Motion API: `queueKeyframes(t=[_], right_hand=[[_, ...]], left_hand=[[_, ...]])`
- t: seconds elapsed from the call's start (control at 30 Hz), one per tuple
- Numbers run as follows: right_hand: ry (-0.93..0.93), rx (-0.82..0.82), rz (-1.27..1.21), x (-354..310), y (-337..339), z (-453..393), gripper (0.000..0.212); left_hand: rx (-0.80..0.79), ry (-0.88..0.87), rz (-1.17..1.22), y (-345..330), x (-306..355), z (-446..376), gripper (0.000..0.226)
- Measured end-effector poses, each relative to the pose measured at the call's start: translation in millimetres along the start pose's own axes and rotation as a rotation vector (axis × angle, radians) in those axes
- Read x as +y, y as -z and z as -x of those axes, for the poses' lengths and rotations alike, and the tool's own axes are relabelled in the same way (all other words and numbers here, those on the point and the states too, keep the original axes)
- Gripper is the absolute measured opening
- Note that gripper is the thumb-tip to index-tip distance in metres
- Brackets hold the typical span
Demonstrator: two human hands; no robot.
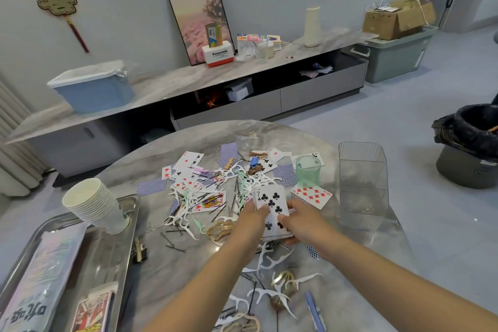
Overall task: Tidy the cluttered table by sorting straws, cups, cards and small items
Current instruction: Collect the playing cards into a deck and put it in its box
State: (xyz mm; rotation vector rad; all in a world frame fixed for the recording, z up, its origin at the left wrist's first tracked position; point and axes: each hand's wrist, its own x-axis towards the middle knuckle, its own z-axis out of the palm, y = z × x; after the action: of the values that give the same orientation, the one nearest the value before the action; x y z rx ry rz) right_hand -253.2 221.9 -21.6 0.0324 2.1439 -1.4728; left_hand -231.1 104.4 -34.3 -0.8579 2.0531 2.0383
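Observation:
A stack of playing cards (272, 203) with the seven of clubs on top is held over the middle of the round marble table (172, 143). My left hand (252, 219) grips its left edge and my right hand (301, 219) grips its right edge. Loose cards (312, 194), white floss picks (186, 213), black hairpins (172, 245) and hair clips (219, 229) lie scattered around. A stack of paper cups (94, 205) lies tilted on the steel tray (134, 213) at left, beside a bag of straws (40, 277) and a card box (91, 312).
A green cup (307, 171) stands on cards at the right. Beyond it is a clear plastic bin (362, 183). A clear glass cup (246, 133) stands at the table's far edge. A black-bagged trash can (470, 148) sits on the floor at right. A low cabinet (188, 83) runs behind.

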Motion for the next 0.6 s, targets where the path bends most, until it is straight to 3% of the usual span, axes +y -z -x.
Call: queueKeyframes(t=[0.17,0.23,0.4,0.5,0.6], right_hand=[[-0.094,0.019,-0.084,3.8,5.4,-7.3,0.041],[-0.137,0.087,-0.084,7.8,13.5,-11.2,0.037],[-0.155,0.212,0.201,23.2,30.1,-12.6,0.034],[-0.134,0.25,0.255,21.2,37.7,-9.8,0.036],[-0.122,0.271,0.282,20.6,43.4,-12.1,0.036]], left_hand=[[-0.12,0.028,-0.07,-23.1,5.2,1.6,0.022],[-0.147,0.023,-0.278,-29.0,8.5,-6.2,0.037],[-0.118,-0.411,-0.804,-32.7,3.7,-44.6,0.042],[-0.275,-0.585,-1.161,-38.1,0.6,-63.9,0.063],[-0.326,-0.697,-1.475,-37.7,1.6,-67.1,0.064]])
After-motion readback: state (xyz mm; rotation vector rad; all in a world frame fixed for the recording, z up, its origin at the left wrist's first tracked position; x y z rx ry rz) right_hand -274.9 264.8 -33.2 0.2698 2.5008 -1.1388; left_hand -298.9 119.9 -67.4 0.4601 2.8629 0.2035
